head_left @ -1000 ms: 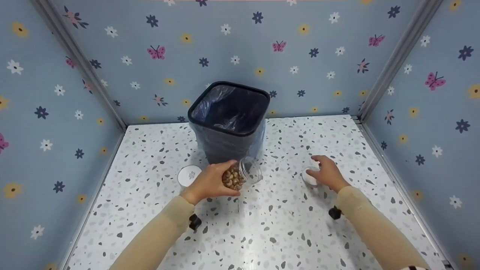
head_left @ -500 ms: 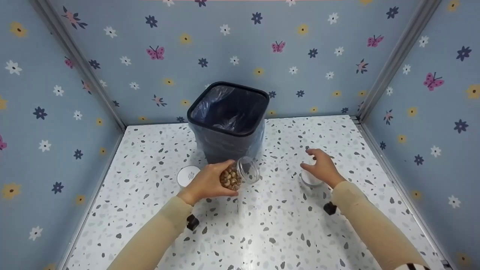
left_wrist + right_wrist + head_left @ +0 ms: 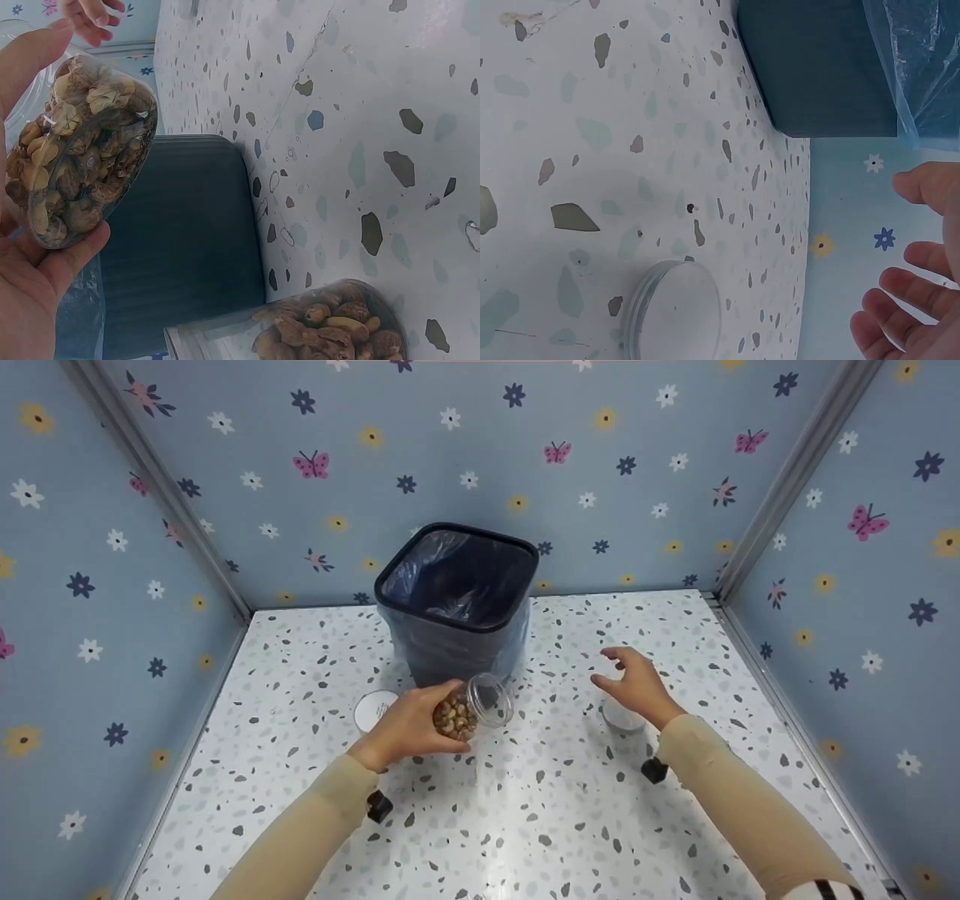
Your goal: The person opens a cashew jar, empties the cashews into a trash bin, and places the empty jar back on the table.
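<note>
My left hand grips a clear jar by its side. Brown, nut-like pieces fill its lower part. The jar is uncapped and tilted, its mouth towards the right; the left wrist view shows the filled jar between thumb and fingers. Above a white round lid on the table, my right hand hangs with loosely bent fingers and holds nothing. In the right wrist view, the lid lies apart from that hand.
A dark bin with a clear liner stands behind the left hand. A second, white-lidded jar is partly hidden by that hand; the left wrist view shows brown nuts in this jar. Flowered panels enclose the speckled table.
The right hand has risen from the lid and moved forward and left, leaving the lid on the table. The left hand and its tilted jar have shifted slightly left.
</note>
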A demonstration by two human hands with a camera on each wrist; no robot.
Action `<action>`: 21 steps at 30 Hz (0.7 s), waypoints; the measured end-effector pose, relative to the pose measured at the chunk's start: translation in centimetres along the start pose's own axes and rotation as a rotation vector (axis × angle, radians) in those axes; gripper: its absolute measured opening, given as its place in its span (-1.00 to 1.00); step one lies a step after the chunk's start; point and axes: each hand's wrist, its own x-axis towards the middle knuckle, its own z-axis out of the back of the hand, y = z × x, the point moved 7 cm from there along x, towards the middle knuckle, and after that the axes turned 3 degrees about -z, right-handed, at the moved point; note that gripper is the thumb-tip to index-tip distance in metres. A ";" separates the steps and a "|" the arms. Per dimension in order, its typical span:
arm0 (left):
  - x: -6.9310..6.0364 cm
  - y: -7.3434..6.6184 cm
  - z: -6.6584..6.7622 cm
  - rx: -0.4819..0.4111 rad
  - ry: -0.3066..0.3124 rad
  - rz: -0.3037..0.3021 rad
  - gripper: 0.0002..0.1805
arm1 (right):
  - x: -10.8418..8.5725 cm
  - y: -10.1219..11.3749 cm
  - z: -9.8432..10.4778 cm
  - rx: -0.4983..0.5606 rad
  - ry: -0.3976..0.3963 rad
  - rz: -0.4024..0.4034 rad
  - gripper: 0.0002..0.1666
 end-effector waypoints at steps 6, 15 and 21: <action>-0.1 0.0 0.3 -0.011 0.002 -0.004 0.00 | 0.1 1.4 0.3 0.017 -0.029 0.040 -0.28; -0.5 0.2 1.1 -0.002 -0.021 -0.008 0.00 | 0.2 3.8 0.8 0.041 -0.068 0.082 -0.31; -0.7 0.2 1.5 0.014 -0.033 -0.005 -0.02 | 0.2 5.4 1.0 0.052 -0.101 0.119 -0.34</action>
